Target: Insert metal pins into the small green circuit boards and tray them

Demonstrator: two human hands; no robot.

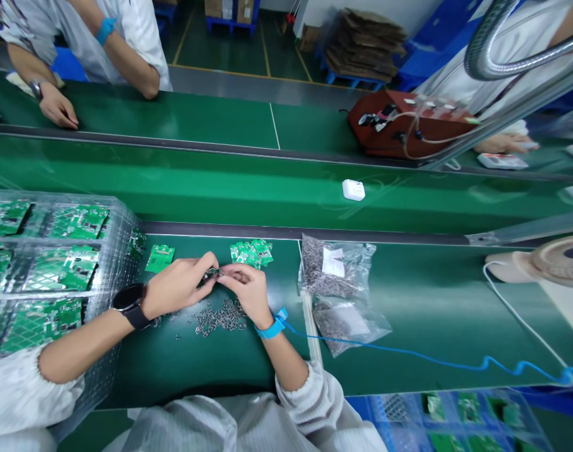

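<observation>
My left hand (pixel 185 282), with a black watch at its wrist, is closed on a small circuit board (pixel 212 274), seen nearly edge-on. The fingers of my right hand (pixel 249 290) pinch together at the board's right end; what they hold is too small to make out. A blue wrist strap with a coiled cord is on my right wrist. Below my hands lies a loose pile of small metal parts (pixel 220 317). One green circuit board (pixel 160 258) rests beyond my left hand, and several overlapping boards (pixel 251 252) lie beyond my right.
A clear compartment tray (pixel 105 292) of circuit boards stands at left. Two plastic bags (pixel 310 267) of small parts lie at right. Behind runs a green conveyor belt (pixel 220 188) carrying a white piece (pixel 353 189). Co-workers sit across, near a red-brown box (pixel 390 144).
</observation>
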